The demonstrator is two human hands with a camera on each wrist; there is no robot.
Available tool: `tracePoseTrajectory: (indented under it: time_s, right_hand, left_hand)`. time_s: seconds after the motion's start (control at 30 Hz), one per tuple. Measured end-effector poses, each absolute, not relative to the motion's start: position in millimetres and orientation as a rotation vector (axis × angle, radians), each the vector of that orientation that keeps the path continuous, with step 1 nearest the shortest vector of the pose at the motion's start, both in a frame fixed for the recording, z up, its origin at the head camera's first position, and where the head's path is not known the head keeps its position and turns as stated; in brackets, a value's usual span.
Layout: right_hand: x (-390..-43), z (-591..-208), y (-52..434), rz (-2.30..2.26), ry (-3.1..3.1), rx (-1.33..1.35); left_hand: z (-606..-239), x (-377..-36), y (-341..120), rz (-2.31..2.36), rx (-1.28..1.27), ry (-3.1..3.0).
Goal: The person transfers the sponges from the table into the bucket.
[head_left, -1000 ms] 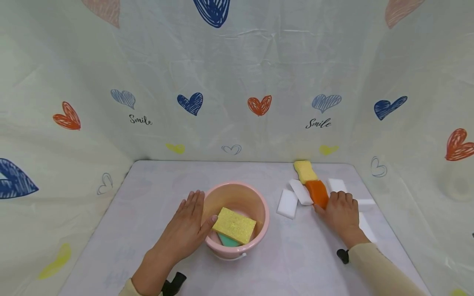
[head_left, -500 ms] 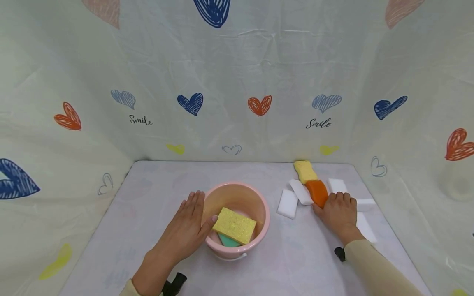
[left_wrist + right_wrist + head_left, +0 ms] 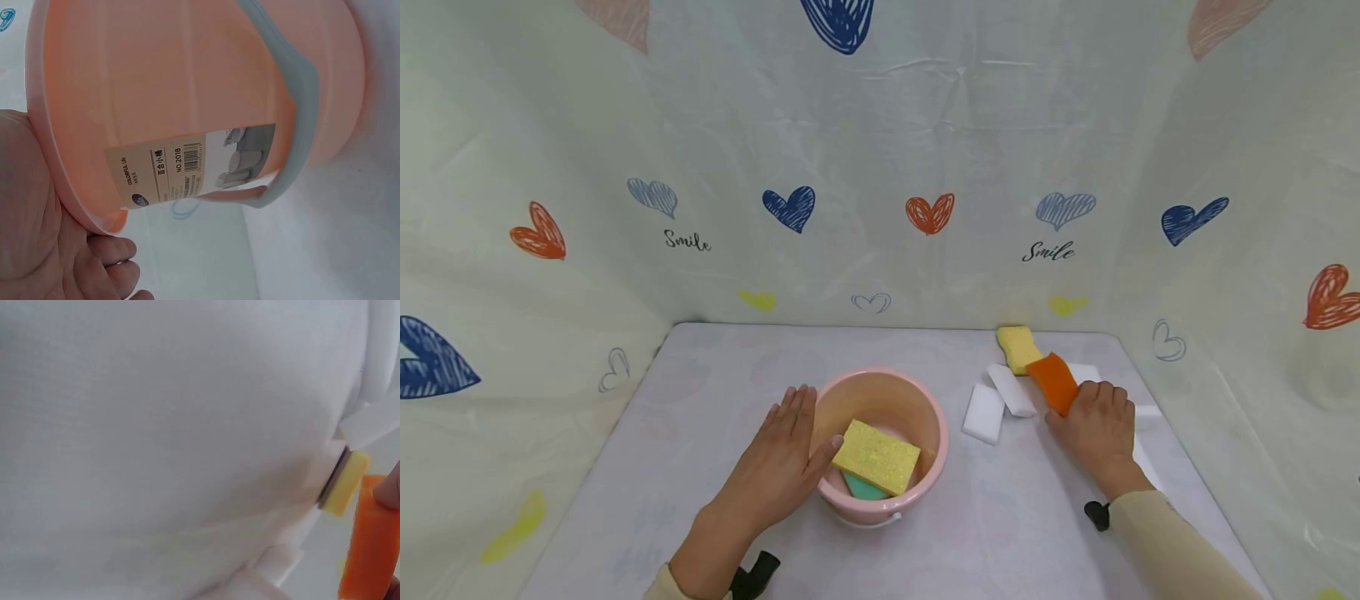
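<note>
Left hand lies spread against the pink bucket; right hand pinches the orange sponge.

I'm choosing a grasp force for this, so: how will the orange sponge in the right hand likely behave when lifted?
The orange sponge, held by the right hand, is probably light: it tilts up off the table in a fingertip grip. It looks like soft foam, so it likely squashes rather than slips. Being a flat slab, it shouldn't roll.

Sponges in bucket, blocks rightward
</note>
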State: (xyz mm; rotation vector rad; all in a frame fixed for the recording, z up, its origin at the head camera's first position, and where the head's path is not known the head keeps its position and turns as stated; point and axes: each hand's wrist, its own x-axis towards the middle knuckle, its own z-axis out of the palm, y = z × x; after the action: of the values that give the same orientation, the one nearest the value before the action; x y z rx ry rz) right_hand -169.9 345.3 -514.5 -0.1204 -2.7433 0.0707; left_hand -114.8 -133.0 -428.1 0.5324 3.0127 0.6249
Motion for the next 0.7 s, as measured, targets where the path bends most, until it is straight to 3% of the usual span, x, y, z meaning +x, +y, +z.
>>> tracePoseTrajectory:
  time_s: [0.3, 0.7]
  right_hand:
    - [-169.4, -484.4, 318.0, 0.112, -2.565, 0.115]
    - [-167.2, -420.3, 231.9, 0.315, -2.46, 0.55]
  left_hand:
    - [-424.1, -113.5, -132.6, 0.595, 0.533, 3.024]
    - [-423.3, -114.9, -133.4, 0.519, 0.569, 3.053]
